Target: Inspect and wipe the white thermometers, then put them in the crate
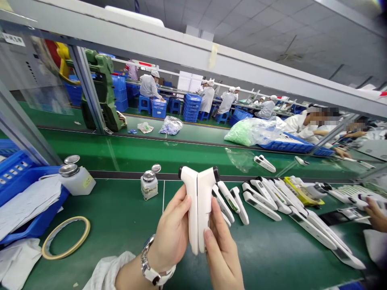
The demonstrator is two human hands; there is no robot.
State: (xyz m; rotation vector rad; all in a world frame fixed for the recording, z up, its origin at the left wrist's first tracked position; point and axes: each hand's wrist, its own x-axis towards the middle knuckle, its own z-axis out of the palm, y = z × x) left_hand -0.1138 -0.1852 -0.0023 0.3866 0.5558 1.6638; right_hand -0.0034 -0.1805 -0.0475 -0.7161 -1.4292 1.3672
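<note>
Two white handheld thermometers with black tips stand upright back to back above the green bench, their heads angled apart in a Y. My left hand (173, 228) is closed around the left thermometer (192, 209). On the other side, my right hand (223, 245) grips the right thermometer (204, 197) between thumb and fingers. The two bodies lie close together along their handles. Just behind my right hand, several more white thermometers (240, 206) rest on the bench, one showing a green strip.
A long row of thermometers (269, 193) runs right, by a yellow tray (298, 193). A co-worker's hand (376, 215) is at the right edge. Left are a tape roll (45, 245), a blue crate (65, 197) and dispenser bottles (149, 188). A green conveyor belt (136, 155) crosses behind.
</note>
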